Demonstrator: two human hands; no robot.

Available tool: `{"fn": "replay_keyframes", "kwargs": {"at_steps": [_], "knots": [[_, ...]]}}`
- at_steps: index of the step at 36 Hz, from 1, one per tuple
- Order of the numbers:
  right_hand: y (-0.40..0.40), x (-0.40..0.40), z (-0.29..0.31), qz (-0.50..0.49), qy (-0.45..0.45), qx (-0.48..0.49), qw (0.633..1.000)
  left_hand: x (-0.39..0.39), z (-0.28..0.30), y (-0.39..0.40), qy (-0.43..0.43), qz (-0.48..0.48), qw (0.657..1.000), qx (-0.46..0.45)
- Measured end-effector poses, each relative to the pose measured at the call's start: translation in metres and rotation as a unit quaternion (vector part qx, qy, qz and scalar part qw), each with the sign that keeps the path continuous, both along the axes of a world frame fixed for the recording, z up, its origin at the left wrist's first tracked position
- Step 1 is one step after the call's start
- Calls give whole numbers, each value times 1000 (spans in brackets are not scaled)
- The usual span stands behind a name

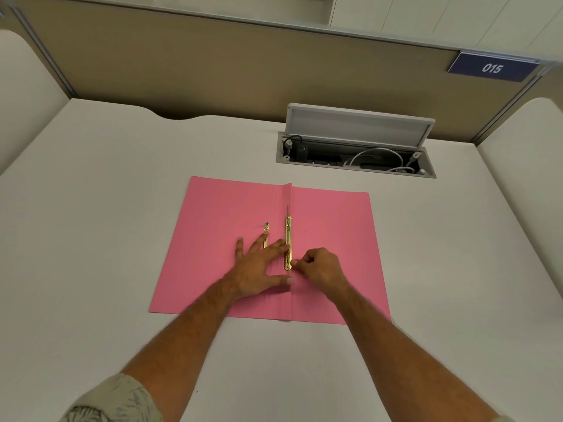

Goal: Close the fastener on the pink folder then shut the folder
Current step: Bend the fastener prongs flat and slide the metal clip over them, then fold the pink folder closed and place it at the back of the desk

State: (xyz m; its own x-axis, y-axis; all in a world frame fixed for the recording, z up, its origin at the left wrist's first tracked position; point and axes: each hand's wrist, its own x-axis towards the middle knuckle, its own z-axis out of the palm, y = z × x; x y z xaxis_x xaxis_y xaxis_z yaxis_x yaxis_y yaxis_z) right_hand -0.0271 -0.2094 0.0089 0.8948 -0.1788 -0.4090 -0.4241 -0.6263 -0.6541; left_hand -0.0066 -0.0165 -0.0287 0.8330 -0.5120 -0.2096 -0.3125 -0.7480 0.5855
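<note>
The pink folder [213, 226] lies open and flat on the white desk. Along its centre fold sits a gold metal fastener bar [288, 236], with a thin prong standing up at its far end. A second, loose gold strip [266, 228] lies just left of it, partly under my fingers. My left hand [259, 266] rests flat on the left leaf, fingers spread, index tip touching the bar. My right hand [320, 268] is curled, with thumb and finger pinching the near end of the fastener bar.
The white desk [106, 208] surrounds the folder. An open cable box [356, 153] with its lid raised and white cables inside sits at the back right. A beige partition [213, 65] with a blue "015" sign [492, 68] stands behind.
</note>
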Motion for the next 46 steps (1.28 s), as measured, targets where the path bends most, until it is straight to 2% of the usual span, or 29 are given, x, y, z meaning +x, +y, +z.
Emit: {"fn": "replay_keyframes", "kwargs": {"at_steps": [3,5,9,13,17,22,27,32,41,46], "knots": [[-2,-2,1,9,-7,10,1000,-1,10,1,-6,51,998,-23],[-2,-4,3,13,-13,24,1000,-1,15,4,-41,101,994,-24],[-1,-6,9,62,-4,68,996,0,20,21,-108,176,976,63],[-1,-5,10,171,20,-7,985,7,28,43,-81,267,951,134],[-1,-2,10,236,30,-86,968,12,33,63,-40,336,925,172],[2,-2,9,249,29,-129,960,15,35,79,21,409,893,185],[2,-3,6,236,23,-136,962,12,37,77,7,403,890,211],[3,-3,6,233,31,-142,962,19,41,76,24,444,879,172],[6,-1,9,231,52,-149,960,35,52,100,79,585,807,16],[7,1,11,235,62,-152,958,38,69,107,83,597,798,-36]]}}
